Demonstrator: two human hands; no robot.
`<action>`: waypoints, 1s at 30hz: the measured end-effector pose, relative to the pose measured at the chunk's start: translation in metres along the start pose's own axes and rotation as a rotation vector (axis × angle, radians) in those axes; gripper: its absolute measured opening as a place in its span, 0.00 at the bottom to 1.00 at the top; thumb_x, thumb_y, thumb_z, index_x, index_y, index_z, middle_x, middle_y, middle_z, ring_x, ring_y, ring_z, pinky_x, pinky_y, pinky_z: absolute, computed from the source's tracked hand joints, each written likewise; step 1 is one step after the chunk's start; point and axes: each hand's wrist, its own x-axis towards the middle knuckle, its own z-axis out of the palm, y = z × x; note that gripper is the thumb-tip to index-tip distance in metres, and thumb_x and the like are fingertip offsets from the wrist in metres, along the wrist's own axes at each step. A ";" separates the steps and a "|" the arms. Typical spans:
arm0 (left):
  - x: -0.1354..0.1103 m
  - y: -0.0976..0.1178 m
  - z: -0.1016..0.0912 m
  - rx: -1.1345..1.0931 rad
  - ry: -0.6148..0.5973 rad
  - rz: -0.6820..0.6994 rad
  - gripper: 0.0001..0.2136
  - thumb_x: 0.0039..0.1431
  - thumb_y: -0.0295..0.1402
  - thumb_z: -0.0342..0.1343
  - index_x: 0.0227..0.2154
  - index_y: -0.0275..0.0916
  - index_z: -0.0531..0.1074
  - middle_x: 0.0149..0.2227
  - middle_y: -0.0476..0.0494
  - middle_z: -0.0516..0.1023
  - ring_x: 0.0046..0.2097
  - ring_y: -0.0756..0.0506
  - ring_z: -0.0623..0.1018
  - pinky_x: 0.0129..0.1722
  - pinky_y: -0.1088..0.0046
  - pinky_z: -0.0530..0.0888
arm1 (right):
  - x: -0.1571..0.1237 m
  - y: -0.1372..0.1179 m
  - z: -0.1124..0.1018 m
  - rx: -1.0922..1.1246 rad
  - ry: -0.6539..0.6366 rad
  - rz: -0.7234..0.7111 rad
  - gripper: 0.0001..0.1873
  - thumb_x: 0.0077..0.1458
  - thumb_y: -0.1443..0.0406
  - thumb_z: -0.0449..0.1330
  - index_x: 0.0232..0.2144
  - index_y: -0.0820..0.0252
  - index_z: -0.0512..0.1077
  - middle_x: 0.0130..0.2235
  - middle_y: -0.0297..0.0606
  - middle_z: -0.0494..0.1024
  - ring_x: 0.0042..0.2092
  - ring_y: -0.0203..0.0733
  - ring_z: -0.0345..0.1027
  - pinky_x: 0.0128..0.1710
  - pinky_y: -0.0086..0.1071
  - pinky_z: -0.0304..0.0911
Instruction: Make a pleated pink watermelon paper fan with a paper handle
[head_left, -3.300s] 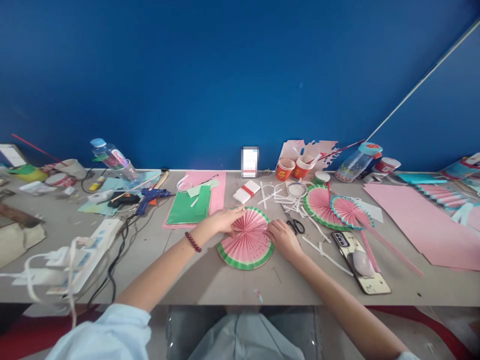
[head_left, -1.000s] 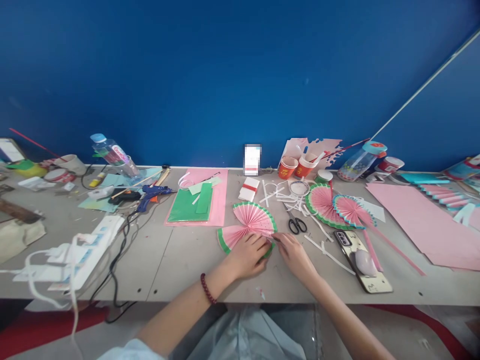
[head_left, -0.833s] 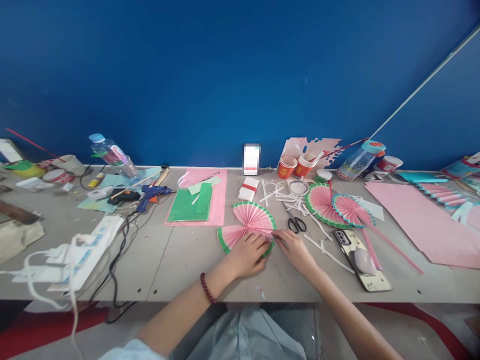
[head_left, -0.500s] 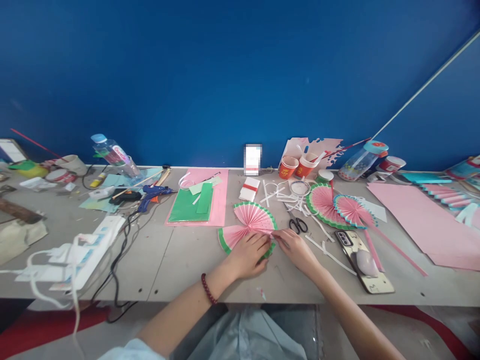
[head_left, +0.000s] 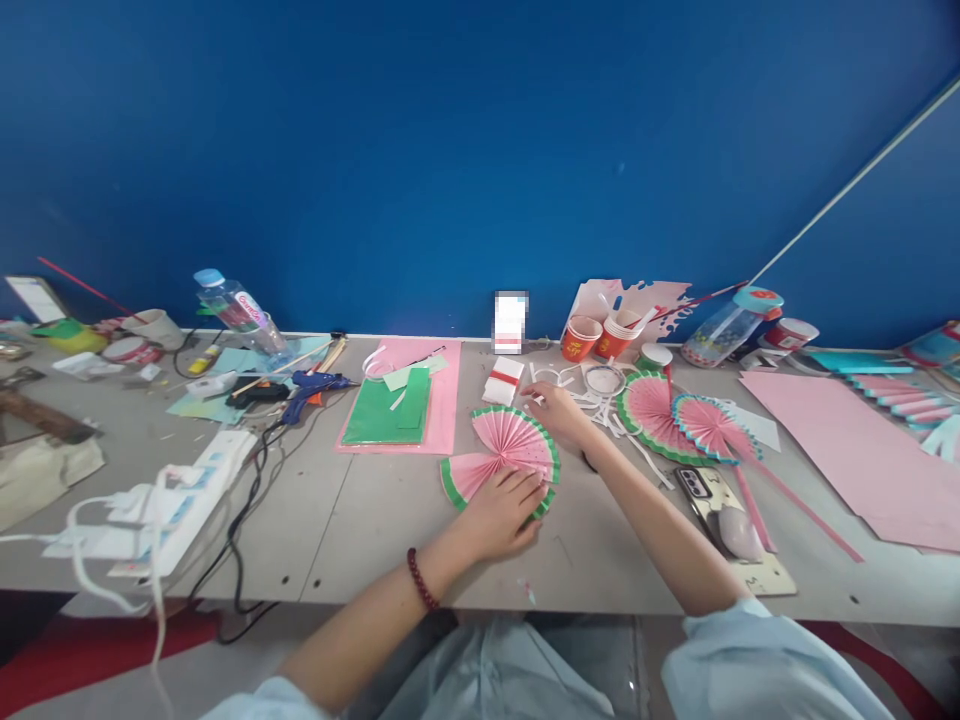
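A pleated pink paper fan with a green watermelon rim (head_left: 510, 440) lies on the grey table (head_left: 360, 520) in front of me. My left hand (head_left: 501, 512), with a red bead bracelet at the wrist, lies flat on the fan's near right part, fingers spread. My right hand (head_left: 556, 410) is stretched out past the fan's far right edge. Its fingers point at the loose white paper strips (head_left: 600, 405) and a white packet with a red band (head_left: 502, 380). I see nothing gripped in it.
Two more watermelon fans (head_left: 652, 415) lie to the right, with a phone (head_left: 739, 530) nearer me. Green paper on a pink sheet (head_left: 390, 412), a blue glue gun (head_left: 311, 385), cables and a power strip (head_left: 202, 470) fill the left. Red cups (head_left: 581, 338) stand at the wall.
My right hand left the fan's right edge and reached forward to the white strips. My left hand stayed pressed on the fan.
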 end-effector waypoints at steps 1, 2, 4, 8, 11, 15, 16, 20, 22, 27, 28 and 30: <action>0.000 0.000 0.000 -0.001 0.001 0.000 0.21 0.60 0.35 0.50 0.55 0.34 0.62 0.55 0.36 0.70 0.59 0.41 0.66 0.59 0.60 0.62 | 0.005 -0.002 0.004 0.012 -0.002 0.004 0.13 0.53 0.73 0.54 0.39 0.62 0.74 0.42 0.44 0.78 0.42 0.43 0.72 0.46 0.36 0.65; 0.000 0.000 0.000 -0.003 0.000 -0.001 0.21 0.60 0.35 0.50 0.55 0.34 0.62 0.54 0.36 0.71 0.58 0.41 0.66 0.58 0.60 0.62 | 0.008 -0.006 0.007 0.027 -0.016 -0.001 0.13 0.53 0.73 0.54 0.40 0.62 0.74 0.43 0.44 0.78 0.41 0.43 0.72 0.44 0.36 0.65; 0.000 -0.001 0.001 -0.009 -0.008 -0.002 0.21 0.60 0.35 0.50 0.55 0.34 0.62 0.54 0.36 0.71 0.58 0.41 0.67 0.58 0.60 0.63 | 0.012 -0.017 0.013 0.049 -0.044 -0.033 0.13 0.53 0.72 0.55 0.40 0.62 0.74 0.43 0.43 0.78 0.41 0.42 0.72 0.44 0.35 0.66; 0.000 -0.001 0.002 -0.014 -0.007 -0.001 0.22 0.61 0.35 0.50 0.57 0.35 0.61 0.54 0.36 0.71 0.58 0.40 0.66 0.58 0.59 0.62 | 0.010 -0.046 0.023 0.096 -0.085 -0.125 0.12 0.54 0.73 0.54 0.39 0.62 0.74 0.43 0.44 0.79 0.44 0.43 0.71 0.46 0.36 0.65; 0.000 -0.002 0.002 -0.022 -0.002 -0.001 0.23 0.60 0.35 0.50 0.57 0.35 0.60 0.55 0.36 0.70 0.59 0.40 0.66 0.59 0.58 0.61 | 0.000 -0.066 0.029 0.125 -0.141 -0.157 0.13 0.53 0.73 0.55 0.40 0.61 0.74 0.43 0.42 0.78 0.44 0.43 0.71 0.46 0.36 0.66; 0.001 0.000 0.000 -0.037 -0.042 -0.037 0.19 0.59 0.35 0.51 0.52 0.35 0.66 0.50 0.37 0.74 0.53 0.39 0.70 0.55 0.59 0.65 | -0.024 -0.080 0.033 0.126 -0.161 -0.205 0.13 0.54 0.72 0.54 0.40 0.59 0.74 0.43 0.41 0.78 0.47 0.44 0.71 0.49 0.38 0.64; 0.001 0.000 -0.001 -0.036 -0.060 -0.055 0.16 0.58 0.35 0.52 0.48 0.35 0.68 0.47 0.38 0.75 0.51 0.39 0.72 0.54 0.60 0.66 | -0.031 -0.079 0.032 0.126 -0.163 -0.219 0.13 0.54 0.72 0.54 0.40 0.59 0.74 0.44 0.40 0.78 0.48 0.44 0.70 0.50 0.38 0.63; 0.001 0.000 -0.002 -0.020 -0.041 -0.056 0.13 0.57 0.35 0.53 0.43 0.36 0.70 0.46 0.38 0.75 0.52 0.39 0.71 0.55 0.60 0.65 | -0.066 -0.056 0.019 0.097 -0.104 -0.178 0.12 0.55 0.71 0.54 0.40 0.57 0.74 0.43 0.40 0.78 0.46 0.44 0.70 0.48 0.38 0.64; 0.001 0.000 -0.001 -0.017 -0.006 -0.020 0.18 0.58 0.35 0.53 0.50 0.35 0.67 0.51 0.37 0.73 0.55 0.39 0.68 0.56 0.60 0.64 | -0.082 -0.034 0.007 0.037 0.001 -0.102 0.13 0.55 0.71 0.51 0.38 0.58 0.74 0.41 0.41 0.78 0.45 0.45 0.70 0.47 0.39 0.64; 0.002 -0.002 0.000 -0.032 0.015 0.000 0.20 0.59 0.34 0.52 0.54 0.35 0.64 0.53 0.38 0.72 0.56 0.41 0.67 0.57 0.61 0.63 | -0.095 0.028 -0.029 -0.180 0.159 0.049 0.14 0.56 0.69 0.50 0.39 0.60 0.73 0.40 0.44 0.78 0.44 0.48 0.69 0.47 0.42 0.63; 0.002 -0.002 0.000 -0.035 0.016 0.000 0.20 0.59 0.34 0.52 0.54 0.35 0.64 0.53 0.38 0.72 0.56 0.41 0.67 0.57 0.61 0.63 | -0.090 0.039 -0.037 -0.243 0.166 0.059 0.15 0.56 0.69 0.49 0.39 0.61 0.74 0.41 0.45 0.78 0.45 0.49 0.69 0.47 0.42 0.63; 0.002 -0.002 0.000 -0.038 0.017 -0.002 0.20 0.59 0.34 0.52 0.54 0.36 0.64 0.53 0.38 0.72 0.56 0.41 0.67 0.57 0.61 0.63 | -0.074 0.057 -0.051 -0.381 0.180 0.125 0.17 0.56 0.72 0.46 0.41 0.64 0.74 0.43 0.47 0.77 0.47 0.49 0.68 0.48 0.40 0.62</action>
